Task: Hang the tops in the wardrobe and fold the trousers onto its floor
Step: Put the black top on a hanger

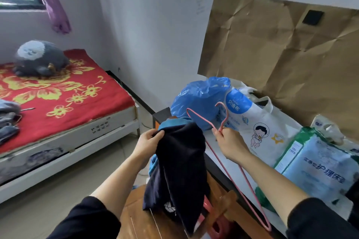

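Between the red-covered bed [64, 99] and a cluttered table [218, 153], a person holds a dark navy top [180, 165] and a pink wire hanger [227, 116].
Far left, a grey plush toy [38, 58] sits on the bed. The left hand [148, 141] pinches the top's upper edge, and the garment hangs down over a wooden stool [139, 209]. The right hand [231, 143] grips the hanger at its neck, hook upward, just before a blue plastic bag [200, 99] and a white printed bag [258, 128].

The navy top [180, 163] is soft, matt knit cloth. The pink hanger [229, 169] looks like thin wire with a smooth coating. At the table's [215, 141] back edge, the blue bag [198, 99] is glossy, crinkled plastic. The brown paper [281, 44] is matt and creased.
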